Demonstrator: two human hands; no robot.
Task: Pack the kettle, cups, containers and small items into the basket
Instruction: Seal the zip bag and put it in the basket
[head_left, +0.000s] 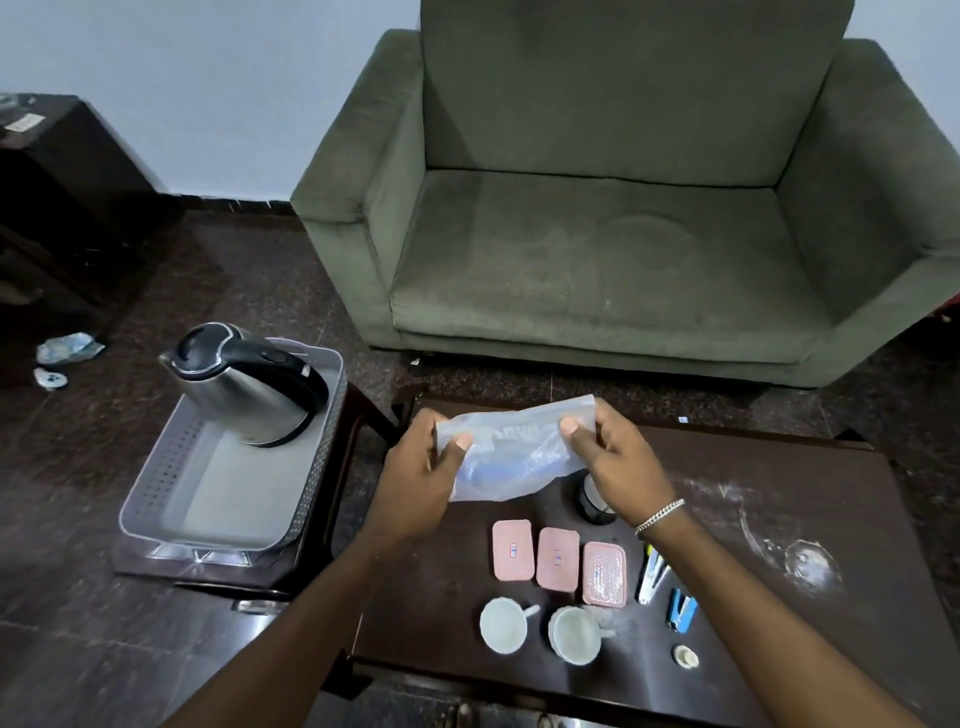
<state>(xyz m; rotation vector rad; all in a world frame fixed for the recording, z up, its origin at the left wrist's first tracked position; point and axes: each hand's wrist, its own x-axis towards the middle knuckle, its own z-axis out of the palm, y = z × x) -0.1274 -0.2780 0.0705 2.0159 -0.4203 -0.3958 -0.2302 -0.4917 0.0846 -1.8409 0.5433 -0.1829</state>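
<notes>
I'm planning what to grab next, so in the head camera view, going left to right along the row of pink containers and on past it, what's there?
First pink container → second pink container → third pink container → white stapler → blue stapler.

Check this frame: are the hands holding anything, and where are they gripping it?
Yes. Both hands hold a translucent plastic bag above the table: the left hand pinches its left edge, the right hand its upper right edge, thumbs in front.
</notes>
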